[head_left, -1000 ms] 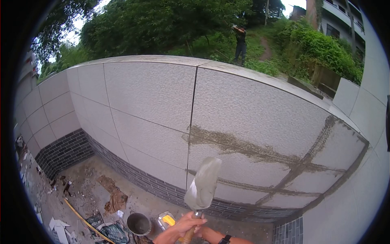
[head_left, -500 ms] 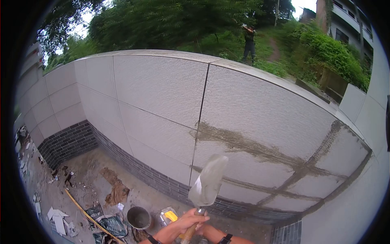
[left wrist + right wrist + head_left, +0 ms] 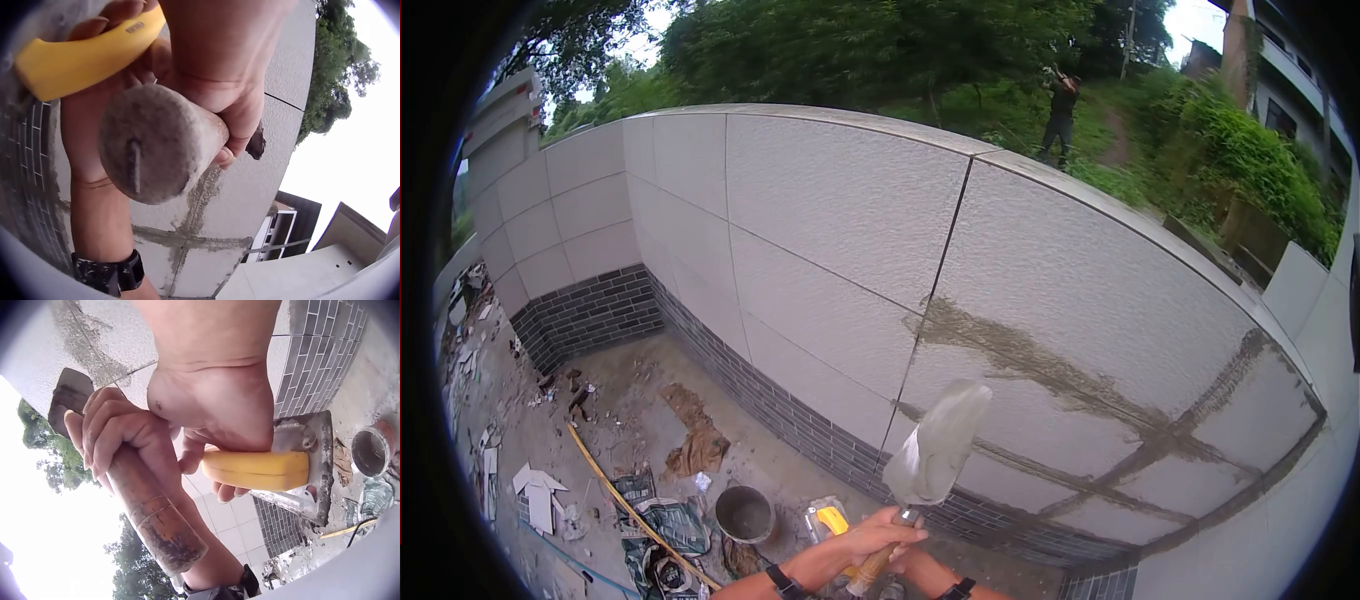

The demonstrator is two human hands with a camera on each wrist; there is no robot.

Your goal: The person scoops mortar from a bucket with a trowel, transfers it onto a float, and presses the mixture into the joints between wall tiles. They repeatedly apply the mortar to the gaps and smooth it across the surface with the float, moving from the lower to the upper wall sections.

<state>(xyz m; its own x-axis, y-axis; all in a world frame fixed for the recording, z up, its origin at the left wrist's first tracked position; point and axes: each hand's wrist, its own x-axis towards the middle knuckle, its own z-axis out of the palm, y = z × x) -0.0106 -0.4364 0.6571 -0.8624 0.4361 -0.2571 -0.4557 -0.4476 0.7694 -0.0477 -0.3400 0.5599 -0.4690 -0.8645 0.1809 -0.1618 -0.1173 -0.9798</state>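
My left hand point(image 3: 872, 535) grips the wooden handle of a trowel point(image 3: 945, 440). Its broad, pale grey blade points up and away, overlapping the wall in the head view. The rounded butt of the handle faces the camera in the left wrist view. My right hand point(image 3: 215, 403) curls round the yellow handle point(image 3: 259, 472) of a plastering float, whose grey, mortar-smeared plate point(image 3: 324, 462) shows beyond the fingers. In the head view the left hand partly covers the right hand, and the float point(image 3: 830, 520) appears just left of them. The two wrists cross close together.
A pale tiled wall point(image 3: 830, 190) stands ahead, with grey mortar point(image 3: 1040, 360) along several joints at right and dark brick point(image 3: 770, 400) at its foot. On the floor are a bucket point(image 3: 746, 515), sacks point(image 3: 670, 525), a yellow pole point(image 3: 630, 505) and rubble. A person point(image 3: 1060, 115) stands beyond the wall.
The head view has turned left, so wall, bucket and person sit further right in it. Both hands keep their grips, and the trowel also appears further right in view.
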